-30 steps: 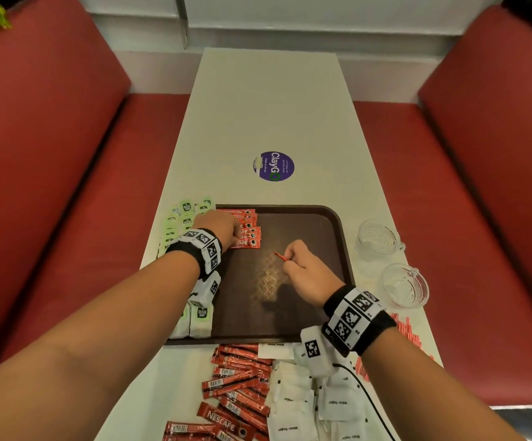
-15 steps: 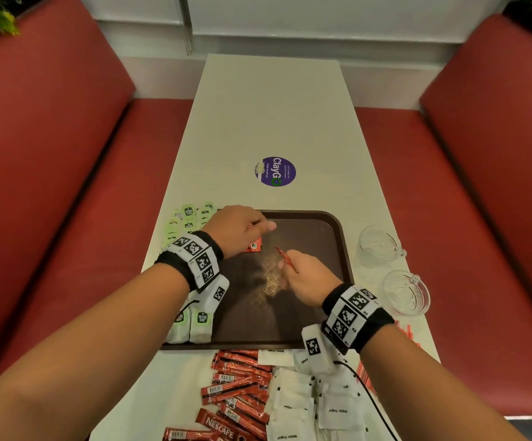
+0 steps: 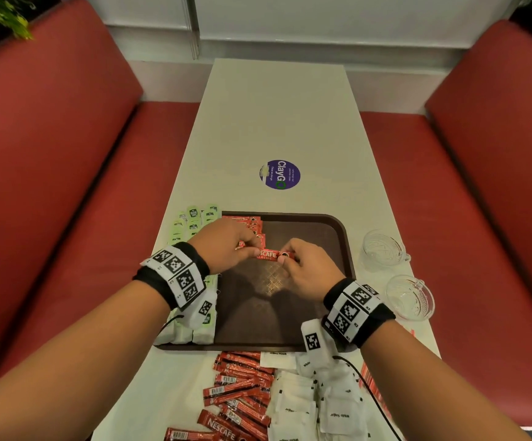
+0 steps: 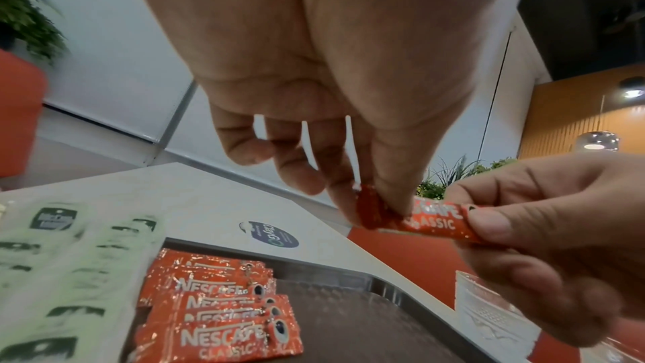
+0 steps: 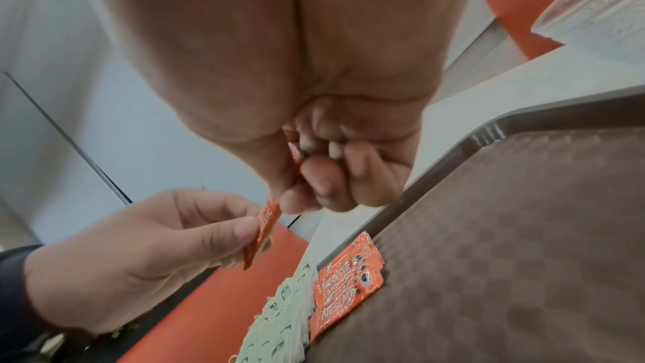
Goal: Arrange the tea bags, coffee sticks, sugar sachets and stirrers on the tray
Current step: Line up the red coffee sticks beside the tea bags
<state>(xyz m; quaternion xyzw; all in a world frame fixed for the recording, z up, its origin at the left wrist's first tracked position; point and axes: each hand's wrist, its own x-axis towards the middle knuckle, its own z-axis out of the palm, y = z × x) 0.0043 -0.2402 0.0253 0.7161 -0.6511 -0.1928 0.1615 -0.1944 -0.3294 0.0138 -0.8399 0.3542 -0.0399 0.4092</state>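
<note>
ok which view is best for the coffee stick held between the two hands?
Left wrist: the coffee stick is close, label readable, left hand and right hand pinching its ends. Head shows the stick small above the tray. Right wrist shows it nearly edge-on.

The stick's point(image 3: 268, 254) ends are hidden under both hands' fingers point(image 3: 248, 246); the near sachets point(image 3: 293, 418) are cut off by the frame edge.

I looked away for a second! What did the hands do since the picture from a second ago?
The left hand left the row of coffee sticks on the tray and moved right to meet the right hand. Now both pinch one coffee stick, an end each, above the tray. The right hand held it alone before. The tea bags, sugar sachets and glass cups stayed put.
</note>
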